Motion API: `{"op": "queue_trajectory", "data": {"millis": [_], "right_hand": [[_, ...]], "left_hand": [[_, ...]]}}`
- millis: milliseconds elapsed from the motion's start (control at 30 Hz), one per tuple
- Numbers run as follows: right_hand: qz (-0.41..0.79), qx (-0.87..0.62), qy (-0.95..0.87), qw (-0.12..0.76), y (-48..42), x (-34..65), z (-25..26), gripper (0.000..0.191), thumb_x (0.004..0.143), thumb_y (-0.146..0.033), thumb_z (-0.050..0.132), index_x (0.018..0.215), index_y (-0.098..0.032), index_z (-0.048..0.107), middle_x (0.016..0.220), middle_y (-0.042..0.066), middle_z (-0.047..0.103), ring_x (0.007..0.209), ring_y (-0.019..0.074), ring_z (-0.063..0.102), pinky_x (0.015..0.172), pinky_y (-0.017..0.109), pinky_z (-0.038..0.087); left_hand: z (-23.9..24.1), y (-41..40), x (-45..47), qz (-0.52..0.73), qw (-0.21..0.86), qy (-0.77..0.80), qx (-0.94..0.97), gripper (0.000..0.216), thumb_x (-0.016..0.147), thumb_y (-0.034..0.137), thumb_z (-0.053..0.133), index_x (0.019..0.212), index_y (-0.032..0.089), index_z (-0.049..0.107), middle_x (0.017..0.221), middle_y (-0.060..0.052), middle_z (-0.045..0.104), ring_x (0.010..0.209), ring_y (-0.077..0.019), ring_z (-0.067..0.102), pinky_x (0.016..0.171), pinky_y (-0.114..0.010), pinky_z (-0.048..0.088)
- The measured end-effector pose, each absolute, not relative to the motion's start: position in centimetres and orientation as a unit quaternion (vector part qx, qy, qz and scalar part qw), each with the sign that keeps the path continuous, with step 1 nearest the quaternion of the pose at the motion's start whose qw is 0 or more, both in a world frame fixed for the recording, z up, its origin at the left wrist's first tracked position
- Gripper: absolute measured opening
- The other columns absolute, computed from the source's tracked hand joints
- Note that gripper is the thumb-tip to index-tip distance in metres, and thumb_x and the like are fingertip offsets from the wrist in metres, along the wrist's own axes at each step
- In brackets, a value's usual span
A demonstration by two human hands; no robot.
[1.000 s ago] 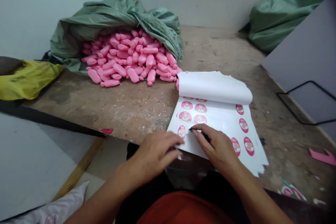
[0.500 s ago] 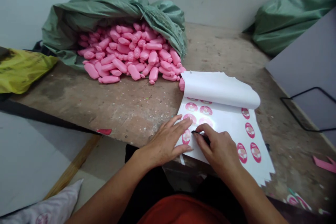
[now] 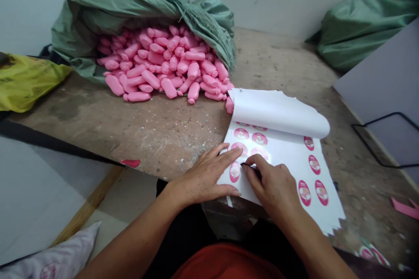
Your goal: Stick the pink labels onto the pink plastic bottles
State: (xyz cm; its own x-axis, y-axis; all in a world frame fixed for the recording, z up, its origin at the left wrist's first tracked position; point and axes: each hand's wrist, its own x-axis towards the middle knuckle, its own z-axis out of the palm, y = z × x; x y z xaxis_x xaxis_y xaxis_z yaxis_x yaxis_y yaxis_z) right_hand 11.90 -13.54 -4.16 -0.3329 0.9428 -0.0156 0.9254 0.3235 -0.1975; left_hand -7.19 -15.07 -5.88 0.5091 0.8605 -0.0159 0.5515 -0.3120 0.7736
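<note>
A white sticker sheet (image 3: 288,157) with pink oval stickers lies on the worn table, its top sheet rolled back. My left hand (image 3: 204,176) lies flat on the sheet's near left corner, fingers spread out. Just to its right, my right hand (image 3: 273,185) pinches a small dark pointed tool against the sheet, beside a pink sticker (image 3: 235,171). A heap of pink plastic bottles (image 3: 163,67) spills out of a green sack (image 3: 137,4) at the back left of the table.
A second green sack (image 3: 366,22) sits at the back right. At the far left lies a yellow bag (image 3: 26,83). A grey board (image 3: 386,78) with a black wire frame (image 3: 386,139) stands on the right. Pink scraps (image 3: 404,207) lie near the right edge.
My left hand has slid forward onto the sheet and flattened, its fingers now spread out. The right hand has kept its pinch at about the same spot. The view has shifted slightly.
</note>
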Motion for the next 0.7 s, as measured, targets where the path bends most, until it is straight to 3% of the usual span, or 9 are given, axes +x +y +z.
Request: {"op": "queue_trajectory", "data": {"millis": [167, 233, 367, 567, 633, 700], "right_hand": [[0.138, -0.576, -0.803, 0.07, -13.2, 12.1, -4.3, 0.018, 0.089, -0.037, 0.044, 0.093, -0.026, 0.059, 0.07, 0.0, 0.071, 0.063, 0.0237, 0.062, 0.057, 0.029, 0.029], [0.158, -0.573, -0.801, 0.077, -13.3, 12.4, -4.4, 0.019, 0.09, -0.038, 0.044, 0.093, -0.027, 0.058, 0.068, -0.001, 0.07, 0.065, 0.024, 0.062, 0.057, 0.029, 0.029], [0.078, -0.567, -0.816, 0.078, -13.8, 12.6, -4.4, 0.015, 0.088, -0.034, 0.046, 0.09, -0.025, 0.058, 0.064, 0.0, 0.068, 0.057, 0.023, 0.06, 0.06, 0.031, 0.029], [0.026, -0.559, -0.826, 0.065, -13.5, 11.7, -4.9, 0.028, 0.089, -0.044, 0.043, 0.08, -0.022, 0.059, 0.065, 0.003, 0.067, 0.053, 0.0205, 0.056, 0.067, 0.036, 0.031], [0.07, -0.576, -0.811, 0.075, -13.3, 11.8, -4.9, 0.033, 0.087, -0.05, 0.044, 0.075, -0.022, 0.058, 0.063, 0.003, 0.065, 0.056, 0.0213, 0.055, 0.064, 0.034, 0.032], [0.2, -0.584, -0.78, 0.106, -13.2, 12.3, -4.7, 0.036, 0.083, -0.055, 0.047, 0.068, -0.023, 0.053, 0.06, 0.001, 0.06, 0.059, 0.0203, 0.054, 0.058, 0.03, 0.032]], "left_hand": [[-5.9, -15.1, -7.1, 0.218, 0.386, 0.452, 0.774, 0.083, 0.075, 0.045, 0.066, 0.144, 0.035, 0.021, 0.151, -0.003, 0.027, 0.14, -0.0279, 0.015, 0.109, -0.049, 0.018], [-5.7, -15.0, -7.2, 0.235, 0.389, 0.456, 0.765, 0.072, 0.081, 0.043, 0.061, 0.143, 0.034, 0.025, 0.15, -0.003, 0.029, 0.139, -0.0265, 0.019, 0.109, -0.046, 0.021], [-5.8, -14.3, -7.3, 0.241, 0.38, 0.461, 0.765, 0.048, 0.093, 0.029, 0.039, 0.141, 0.029, 0.034, 0.145, -0.004, 0.038, 0.135, -0.02, 0.026, 0.109, -0.04, 0.024], [-6.5, -13.6, -7.2, 0.252, 0.375, 0.479, 0.753, 0.047, 0.09, 0.021, 0.04, 0.137, 0.026, 0.041, 0.139, -0.006, 0.043, 0.131, -0.0195, 0.032, 0.109, -0.038, 0.027], [-6.5, -13.9, -7.0, 0.255, 0.366, 0.492, 0.747, 0.046, 0.09, 0.02, 0.04, 0.136, 0.023, 0.043, 0.138, -0.009, 0.043, 0.13, -0.0206, 0.034, 0.108, -0.038, 0.028], [-6.2, -14.3, -6.8, 0.251, 0.36, 0.501, 0.746, 0.047, 0.09, 0.018, 0.038, 0.136, 0.021, 0.043, 0.138, -0.011, 0.043, 0.129, -0.0217, 0.037, 0.106, -0.037, 0.031]]}}
